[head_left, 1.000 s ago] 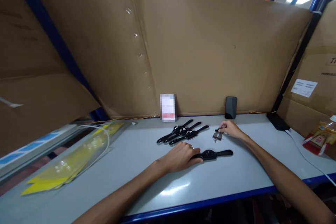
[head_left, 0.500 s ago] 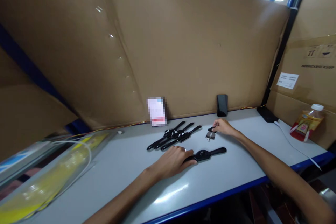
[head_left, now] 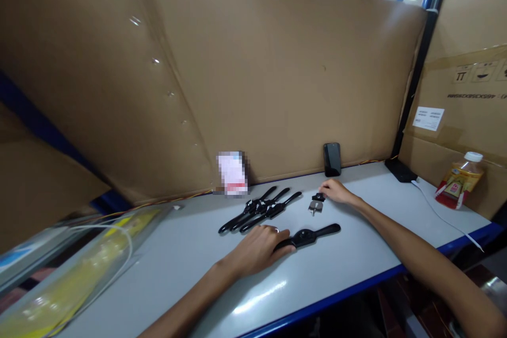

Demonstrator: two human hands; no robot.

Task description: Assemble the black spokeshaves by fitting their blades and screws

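My left hand [head_left: 263,245] is closed around the left handle of a black spokeshave [head_left: 304,237] that lies on the table, its other handle pointing right. Farther back, my right hand [head_left: 336,191] has its fingers pinched at the edge of a small black lever cap [head_left: 318,197]. Just in front of this cap are a flat metal blade [head_left: 316,205] with a slot and a small screw [head_left: 312,213]. Several more black spokeshaves [head_left: 259,208] rest side by side, slanted, behind my left hand.
A phone [head_left: 331,159] leans on the cardboard wall [head_left: 257,74], and a blurred-out pack [head_left: 233,173] stands farther left. At right are a bottle [head_left: 459,182], a black device [head_left: 401,170] and a white cable [head_left: 443,219]. Yellow plastic packaging [head_left: 87,264] lies at left.
The view has shifted slightly. The lever cap now shows more of its face beside my right fingertips; my left hand stays on the spokeshave.
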